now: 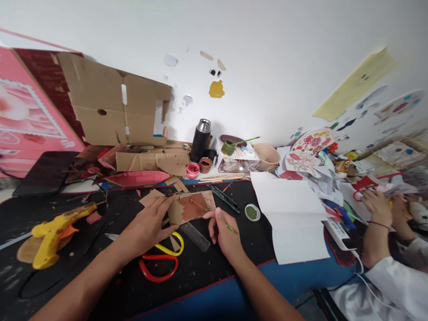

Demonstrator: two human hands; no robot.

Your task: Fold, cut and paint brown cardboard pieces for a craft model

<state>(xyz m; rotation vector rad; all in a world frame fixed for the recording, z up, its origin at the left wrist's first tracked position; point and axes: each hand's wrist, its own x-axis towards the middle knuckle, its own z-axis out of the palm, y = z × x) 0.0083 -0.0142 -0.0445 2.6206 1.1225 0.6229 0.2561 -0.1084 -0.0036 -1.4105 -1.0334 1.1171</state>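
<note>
A small piece of cardboard [192,206], partly covered in brown paint with a ridged strip at its right end, lies on the black mat. My left hand [147,225] holds its left end, fingers along the top edge and thumb near the lower corner. In my right hand [224,234], closed at the cardboard's lower right, is a thin green paintbrush [231,228]; its tip is hard to make out by my fingertips. Below the cardboard are a metal ruler [195,236] and scissors [158,268] with one red and one yellow handle. A lid of green paint [252,212] sits to the right.
A yellow glue gun [53,232] lies left. Behind stand a black thermos [200,140], open pink [192,170] and brown [205,165] paint jars, a green jar [228,147] and a bowl [266,156]. White paper [294,218] covers the right. Another person's hands [377,207] work farther right.
</note>
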